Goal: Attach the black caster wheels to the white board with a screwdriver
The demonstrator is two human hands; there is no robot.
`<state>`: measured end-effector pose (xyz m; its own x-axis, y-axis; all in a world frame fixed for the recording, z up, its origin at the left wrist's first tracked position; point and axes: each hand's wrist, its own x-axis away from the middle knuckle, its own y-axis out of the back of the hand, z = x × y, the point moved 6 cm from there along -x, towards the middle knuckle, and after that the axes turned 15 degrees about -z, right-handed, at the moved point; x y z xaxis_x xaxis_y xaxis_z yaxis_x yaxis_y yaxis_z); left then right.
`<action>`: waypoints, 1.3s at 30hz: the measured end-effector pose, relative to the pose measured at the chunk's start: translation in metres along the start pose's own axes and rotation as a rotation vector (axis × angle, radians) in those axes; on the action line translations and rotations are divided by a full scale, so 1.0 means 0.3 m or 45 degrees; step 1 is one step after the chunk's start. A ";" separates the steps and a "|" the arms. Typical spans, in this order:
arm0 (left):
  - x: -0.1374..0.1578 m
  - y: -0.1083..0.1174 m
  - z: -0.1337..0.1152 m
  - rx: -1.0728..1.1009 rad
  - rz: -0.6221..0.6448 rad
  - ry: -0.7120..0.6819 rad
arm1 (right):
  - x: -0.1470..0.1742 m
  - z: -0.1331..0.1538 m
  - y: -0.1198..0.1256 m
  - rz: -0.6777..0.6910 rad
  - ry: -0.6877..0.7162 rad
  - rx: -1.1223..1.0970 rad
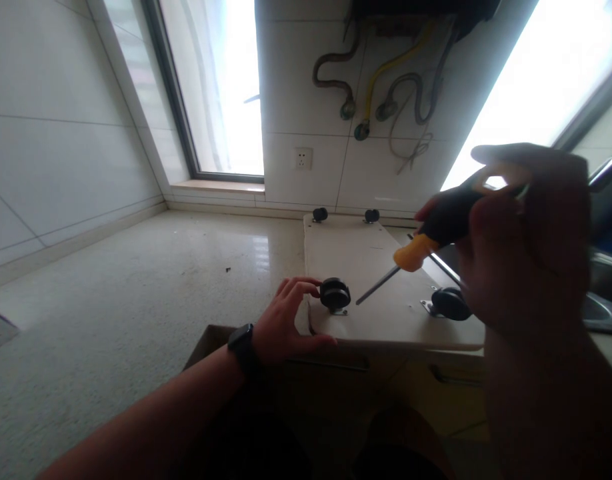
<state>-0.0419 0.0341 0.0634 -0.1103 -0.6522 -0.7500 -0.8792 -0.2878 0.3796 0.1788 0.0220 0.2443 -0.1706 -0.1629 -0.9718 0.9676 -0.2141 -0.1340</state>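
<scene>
Here, your right hand [519, 247] is closed round the screwdriver [412, 255], its tip just right of the near-left wheel [335, 293] on the board [381, 325]. Your left hand [286, 325], half open, touches that wheel, its thumb at the board's near edge.

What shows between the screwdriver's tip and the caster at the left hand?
In the head view, only a narrow bare strip of white board shows between screwdriver's tip and caster.
</scene>
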 end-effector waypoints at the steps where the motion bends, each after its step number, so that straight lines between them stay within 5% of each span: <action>1: 0.000 0.000 0.004 -0.009 0.000 0.001 | -0.005 0.002 0.010 -0.064 0.041 -0.010; 7: 0.006 -0.021 0.039 -0.123 0.129 0.141 | 0.012 0.001 0.006 -0.045 -0.061 -0.035; 15: 0.012 -0.012 0.006 -0.094 0.091 0.119 | 0.059 -0.065 -0.033 0.009 -0.267 -0.171; 39: 0.017 -0.028 0.011 -0.068 0.175 0.104 | 0.117 -0.077 -0.153 0.517 -0.362 -0.211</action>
<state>-0.0366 0.0355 0.0545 -0.1880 -0.7422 -0.6433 -0.8322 -0.2275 0.5056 0.1328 0.0482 0.2120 0.2029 -0.4610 -0.8639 0.9788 0.0722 0.1914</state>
